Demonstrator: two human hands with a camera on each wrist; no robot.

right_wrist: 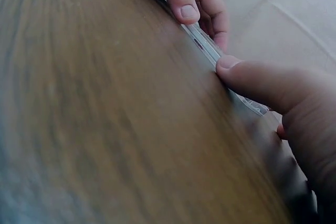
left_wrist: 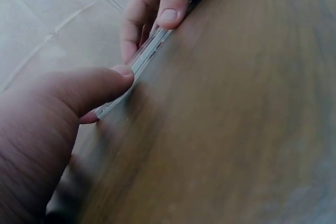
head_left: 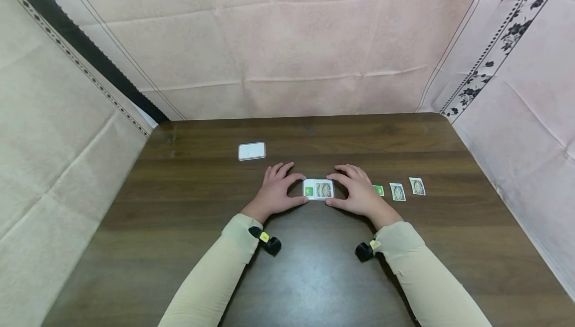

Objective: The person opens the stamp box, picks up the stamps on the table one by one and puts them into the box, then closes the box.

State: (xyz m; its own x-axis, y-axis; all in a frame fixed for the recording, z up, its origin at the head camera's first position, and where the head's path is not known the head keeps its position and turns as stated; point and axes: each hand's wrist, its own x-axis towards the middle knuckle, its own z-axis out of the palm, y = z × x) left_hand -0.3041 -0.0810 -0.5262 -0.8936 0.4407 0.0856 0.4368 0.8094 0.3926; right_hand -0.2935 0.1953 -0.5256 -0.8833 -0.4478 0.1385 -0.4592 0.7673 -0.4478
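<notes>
A small flat clear plastic case (head_left: 324, 198) lies at the middle of the table between both hands. Inside show a green stamp (head_left: 309, 191) and two pale stamps with oval designs (head_left: 323, 190). My left hand (head_left: 279, 192) pinches the case's left end between thumb and index finger, the other fingers spread away. The right hand (head_left: 358, 194) grips the opposite end in the same way. In the left wrist view the case's layered clear edge (left_wrist: 149, 51) runs low along the wood between the thumbs. The right wrist view shows that thin edge (right_wrist: 202, 43) too.
Right of the right hand lie a green stamp (head_left: 379, 190), partly covered by that hand, and two oval-design stamps (head_left: 397, 191). A white rectangular piece with a clear rim (head_left: 251, 151) sits farther back on the left. Cloth (head_left: 287, 57) hangs behind the brown wooden table (head_left: 188, 177).
</notes>
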